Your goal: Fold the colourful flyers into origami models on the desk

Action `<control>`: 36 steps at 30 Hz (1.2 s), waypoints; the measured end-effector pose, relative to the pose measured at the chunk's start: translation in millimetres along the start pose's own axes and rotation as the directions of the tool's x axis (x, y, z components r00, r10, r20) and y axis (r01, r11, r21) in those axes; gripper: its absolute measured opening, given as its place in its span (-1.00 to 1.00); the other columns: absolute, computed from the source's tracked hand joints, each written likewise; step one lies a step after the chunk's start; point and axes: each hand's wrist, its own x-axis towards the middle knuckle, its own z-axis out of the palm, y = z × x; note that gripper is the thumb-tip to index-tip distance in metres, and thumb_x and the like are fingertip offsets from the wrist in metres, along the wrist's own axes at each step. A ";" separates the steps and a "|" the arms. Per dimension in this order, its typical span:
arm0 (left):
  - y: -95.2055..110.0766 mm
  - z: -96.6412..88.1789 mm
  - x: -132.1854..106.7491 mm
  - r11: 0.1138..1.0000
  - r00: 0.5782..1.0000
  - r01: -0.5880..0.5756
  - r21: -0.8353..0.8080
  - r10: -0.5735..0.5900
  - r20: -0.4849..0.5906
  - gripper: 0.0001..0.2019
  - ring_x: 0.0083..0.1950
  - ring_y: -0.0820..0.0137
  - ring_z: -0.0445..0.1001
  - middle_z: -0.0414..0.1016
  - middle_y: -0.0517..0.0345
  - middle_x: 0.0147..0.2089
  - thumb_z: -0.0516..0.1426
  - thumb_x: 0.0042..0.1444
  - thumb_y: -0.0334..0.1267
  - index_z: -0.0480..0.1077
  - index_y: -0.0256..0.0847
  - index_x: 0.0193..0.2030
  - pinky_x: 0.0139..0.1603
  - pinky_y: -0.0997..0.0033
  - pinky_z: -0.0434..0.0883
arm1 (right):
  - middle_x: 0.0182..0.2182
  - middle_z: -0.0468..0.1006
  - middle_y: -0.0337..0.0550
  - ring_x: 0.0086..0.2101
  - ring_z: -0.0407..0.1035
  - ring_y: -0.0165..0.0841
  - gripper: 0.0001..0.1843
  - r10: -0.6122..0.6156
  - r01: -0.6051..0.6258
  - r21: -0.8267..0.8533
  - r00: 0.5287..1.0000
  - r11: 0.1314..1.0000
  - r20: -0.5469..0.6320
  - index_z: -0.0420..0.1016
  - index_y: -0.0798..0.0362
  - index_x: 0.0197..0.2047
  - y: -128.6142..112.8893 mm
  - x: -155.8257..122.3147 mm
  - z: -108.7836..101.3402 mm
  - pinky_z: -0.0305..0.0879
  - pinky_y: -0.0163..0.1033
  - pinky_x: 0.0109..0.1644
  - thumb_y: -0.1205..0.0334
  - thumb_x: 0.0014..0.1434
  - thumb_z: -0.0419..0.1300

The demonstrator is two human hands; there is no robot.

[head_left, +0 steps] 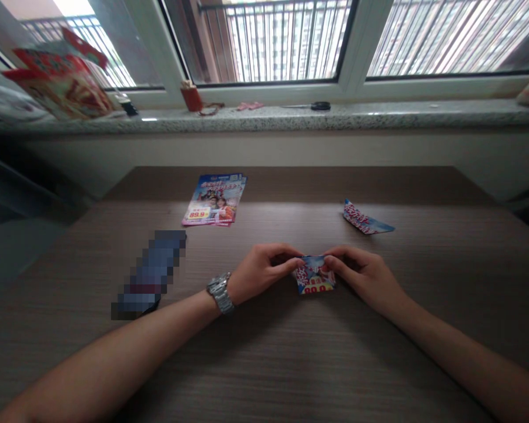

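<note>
A small folded flyer (316,279), printed in blue, red and yellow, is between my hands just above or on the table; I cannot tell which. My left hand (267,270), below a metal wristwatch (221,292), pinches its upper left corner between thumb and fingers. At the upper right corner, my right hand (365,276) grips it the same way, thumb on the near face. Beyond my right hand lies another folded piece of printed paper (365,221), shaped like a little boat. The fingertips behind the flyer are hidden.
On the wooden table (264,364), a small stack of flyers (216,200) lies at the back left. A blurred-out phone-like object (152,273) is near my left forearm. The stone windowsill (361,117) holds scissors (320,106), a red container (191,97) and a red food bag (70,82).
</note>
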 end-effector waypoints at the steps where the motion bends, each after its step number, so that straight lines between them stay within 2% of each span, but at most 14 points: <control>1: 0.4 -0.4 0.2 1.000 1.000 -0.001 0.000 0.001 0.000 -0.74 -0.13 0.36 0.58 0.64 0.07 -0.11 0.18 0.29 -0.13 0.56 -0.25 -0.05 -0.08 0.44 0.48 | -0.39 0.67 -0.18 -0.38 0.53 -0.27 -0.72 -0.002 0.002 0.003 1.000 1.000 -0.001 0.59 0.00 -0.22 0.4 0.0 0.0 0.45 -0.22 -0.28 -0.02 0.26 0.20; 11: 1.0 -3.8 2.7 1.000 1.000 -0.006 -0.007 0.005 -0.026 -0.76 -0.18 0.39 0.56 0.63 0.05 -0.17 0.18 0.29 -0.15 0.58 -0.28 -0.15 -0.14 0.47 0.46 | -0.36 0.68 -0.16 -0.37 0.54 -0.26 -0.70 -0.027 0.027 -0.013 1.000 1.000 0.001 0.57 0.00 -0.19 1.6 0.4 1.1 0.45 -0.20 -0.30 -0.06 0.27 0.19; 15: 1.0 -4.4 2.7 1.000 1.000 0.003 0.007 -0.002 -0.029 -0.75 -0.17 0.39 0.56 0.63 0.06 -0.16 0.17 0.30 -0.14 0.58 -0.27 -0.12 -0.13 0.47 0.45 | -0.33 0.68 -0.15 -0.35 0.54 -0.26 -0.71 -0.017 0.017 0.004 1.000 1.000 -0.008 0.57 0.00 -0.18 1.5 0.2 1.6 0.46 -0.20 -0.28 -0.04 0.26 0.20; 21: 0.9 -3.2 2.8 0.996 0.997 0.047 -0.082 -0.051 -0.051 -0.76 -0.19 0.39 0.57 0.64 0.05 -0.18 0.21 0.26 -0.15 0.57 -0.30 -0.13 -0.15 0.47 0.48 | -0.35 0.67 -0.17 -0.34 0.55 -0.26 -0.73 -0.030 0.029 -0.007 0.999 1.000 -0.022 0.57 -0.01 -0.19 1.3 1.0 0.6 0.46 -0.20 -0.26 -0.03 0.26 0.21; 28: -1.8 -1.4 2.5 0.991 0.998 0.041 -0.125 -0.046 -0.036 -0.74 -0.18 0.40 0.57 0.62 0.02 -0.15 0.23 0.23 -0.15 0.55 -0.31 -0.09 -0.13 0.45 0.50 | -0.38 0.65 -0.17 -0.39 0.52 -0.26 -0.70 -0.033 0.033 0.001 0.997 0.999 -0.072 0.57 -0.01 -0.22 2.8 1.3 1.7 0.46 -0.20 -0.30 -0.06 0.24 0.22; 36: -6.1 -0.6 1.9 0.992 0.997 0.024 -0.125 -0.032 -0.063 -0.75 -0.20 0.42 0.52 0.60 0.04 -0.20 0.24 0.22 -0.14 0.53 -0.32 -0.14 -0.16 0.48 0.46 | -0.35 0.65 -0.16 -0.38 0.52 -0.27 -0.73 -0.011 0.012 0.016 0.998 1.000 -0.061 0.57 -0.01 -0.18 8.1 0.8 1.5 0.43 -0.20 -0.32 -0.02 0.23 0.25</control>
